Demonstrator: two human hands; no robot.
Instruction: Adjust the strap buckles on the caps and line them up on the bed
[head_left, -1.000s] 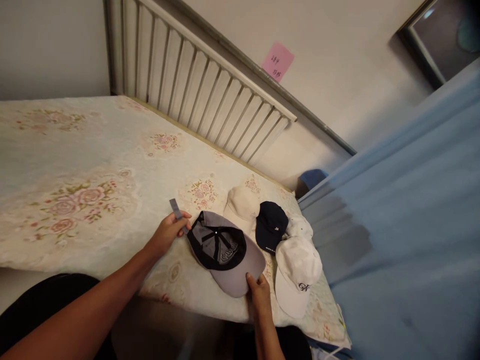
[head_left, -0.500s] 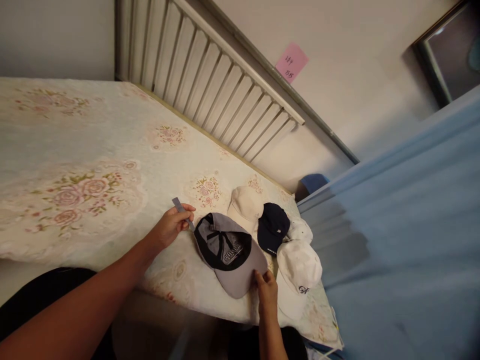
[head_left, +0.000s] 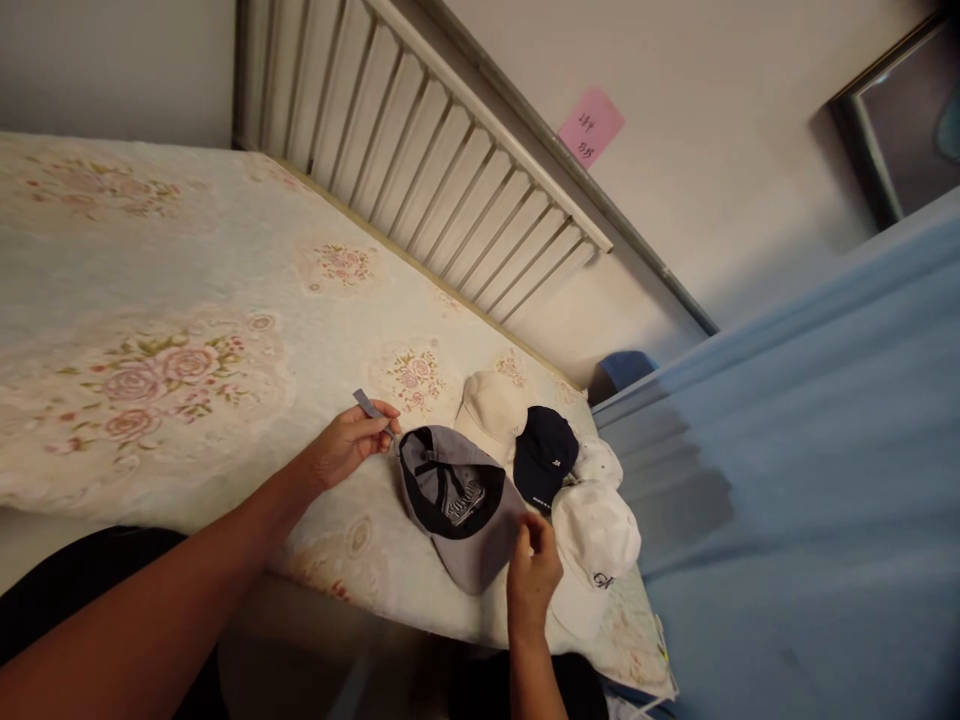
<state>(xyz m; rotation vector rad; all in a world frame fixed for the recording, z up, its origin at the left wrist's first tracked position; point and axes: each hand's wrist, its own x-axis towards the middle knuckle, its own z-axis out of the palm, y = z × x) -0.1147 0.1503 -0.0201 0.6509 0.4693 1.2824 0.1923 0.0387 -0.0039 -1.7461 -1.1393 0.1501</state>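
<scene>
A grey baseball cap (head_left: 480, 560) lies upside down on the floral cover, its dark inner band and the back of some embroidery showing. My left hand (head_left: 352, 443) pinches the cap's grey back strap (head_left: 369, 403), whose loose end sticks up past the fingers. At the brim's right edge, my right hand (head_left: 534, 575) has its thumb and forefinger closed on the rim, though the fingertips are partly hidden. Close behind sit a cream cap (head_left: 493, 408) and a navy cap (head_left: 541, 450). A white cap with dark lettering (head_left: 596, 530) is just right of my right hand.
Another white cap (head_left: 598, 462) sits behind the lettered one. The floral cover (head_left: 187, 270) stretches left. A slatted pale rail (head_left: 450, 170) runs along the wall, below a pink note (head_left: 591, 126). Blue curtain (head_left: 810, 480) hangs on the right.
My right hand has shifted up along the brim's right edge. My left hand, still on the strap, has moved slightly right, and the cap has turned and shifted a little with it.
</scene>
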